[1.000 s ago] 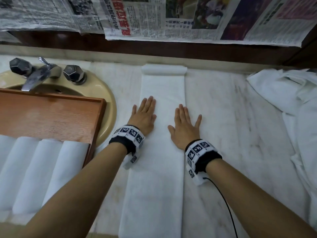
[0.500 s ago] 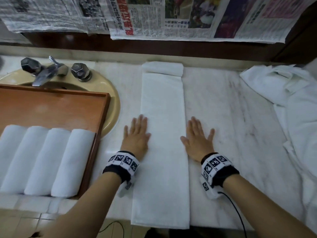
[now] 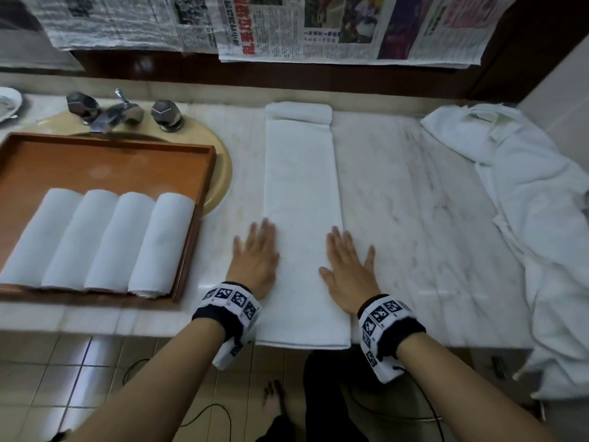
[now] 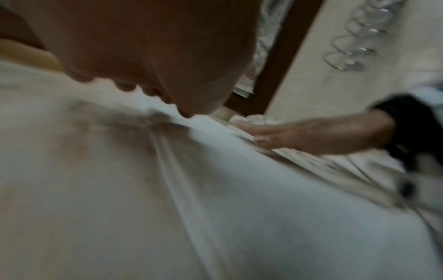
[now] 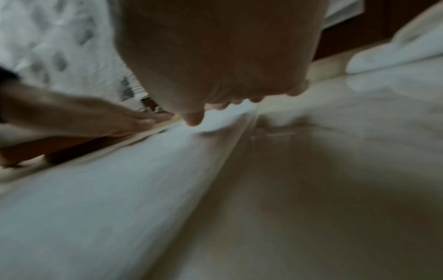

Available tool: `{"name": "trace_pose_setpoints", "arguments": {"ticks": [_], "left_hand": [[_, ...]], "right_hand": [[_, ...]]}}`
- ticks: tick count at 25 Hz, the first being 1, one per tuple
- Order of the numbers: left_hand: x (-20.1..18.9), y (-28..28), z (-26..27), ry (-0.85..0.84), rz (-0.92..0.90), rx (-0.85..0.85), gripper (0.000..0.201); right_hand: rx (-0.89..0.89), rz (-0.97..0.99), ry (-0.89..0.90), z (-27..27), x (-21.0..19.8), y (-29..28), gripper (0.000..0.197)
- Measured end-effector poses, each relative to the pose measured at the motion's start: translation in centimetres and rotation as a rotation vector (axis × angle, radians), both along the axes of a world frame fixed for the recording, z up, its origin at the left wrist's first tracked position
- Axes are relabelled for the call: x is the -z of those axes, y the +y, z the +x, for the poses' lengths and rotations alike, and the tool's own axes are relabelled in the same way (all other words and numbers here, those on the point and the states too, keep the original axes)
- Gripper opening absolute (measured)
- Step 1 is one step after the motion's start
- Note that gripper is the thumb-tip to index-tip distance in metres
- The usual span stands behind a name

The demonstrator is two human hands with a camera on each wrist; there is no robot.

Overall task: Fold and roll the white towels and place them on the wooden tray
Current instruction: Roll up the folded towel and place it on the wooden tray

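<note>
Towel (image 3: 302, 218) lies as a long strip on the counter (image 3: 414, 202), long axis running straight away from the person, far end w/ a small roll by the wall. Both hands flat, fingers straight, holding nothing: left hand (image 3: 255, 260) on its left edge, right hand (image 3: 349, 272) on its right edge, both close to the near end. Near end is equally close to both, so rolling prob starts there; tray (image 3: 204, 193) sits to the left.

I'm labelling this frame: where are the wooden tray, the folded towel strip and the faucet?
wooden tray (image 3: 105, 167): head view, bare floor behind the rolls.
folded towel strip (image 3: 302, 183): head view, middle of its flat length.
faucet (image 3: 111, 118): head view, spout.
</note>
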State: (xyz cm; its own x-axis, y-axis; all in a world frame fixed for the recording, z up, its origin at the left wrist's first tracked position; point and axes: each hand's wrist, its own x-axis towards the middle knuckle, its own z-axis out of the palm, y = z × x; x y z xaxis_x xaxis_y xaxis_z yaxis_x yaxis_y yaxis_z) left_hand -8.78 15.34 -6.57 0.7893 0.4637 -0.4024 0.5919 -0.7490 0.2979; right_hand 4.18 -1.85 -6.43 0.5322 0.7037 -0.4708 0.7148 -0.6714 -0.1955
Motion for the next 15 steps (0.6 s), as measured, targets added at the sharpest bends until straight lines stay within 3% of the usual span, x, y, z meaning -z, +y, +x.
{"name": "trace_pose_setpoints", "arguments": {"ticks": [2, 3, 5, 11, 15], "left_hand": [[-0.1, -2.3, -0.8, -0.018, -0.039, 0.251, 0.059], [0.2, -3.0, -1.4, -0.005, -0.038, 0.282, 0.060], [0.9, -3.1, -2.5, 0.018, -0.001, 0.240, 0.062], [0.9, -1.1, -1.2, 0.078, 0.056, 0.255, 0.062], [-0.2, -2.1, 0.2, 0.108, 0.101, 0.187, 0.065]], "right_hand": [[-0.081, -0.002, 0.012, -1.7, 0.1, -0.4, 0.067], [-0.036, -0.020, 0.005, -2.3, 0.2, -0.7, 0.068], [0.057, -0.067, -0.014, -3.1, 0.5, -1.2, 0.070], [0.063, -0.092, -0.032, -2.5, 0.0, -0.1, 0.069], [-0.069, -0.001, -0.050, -3.4, -0.1, 0.1, 0.068]]}}
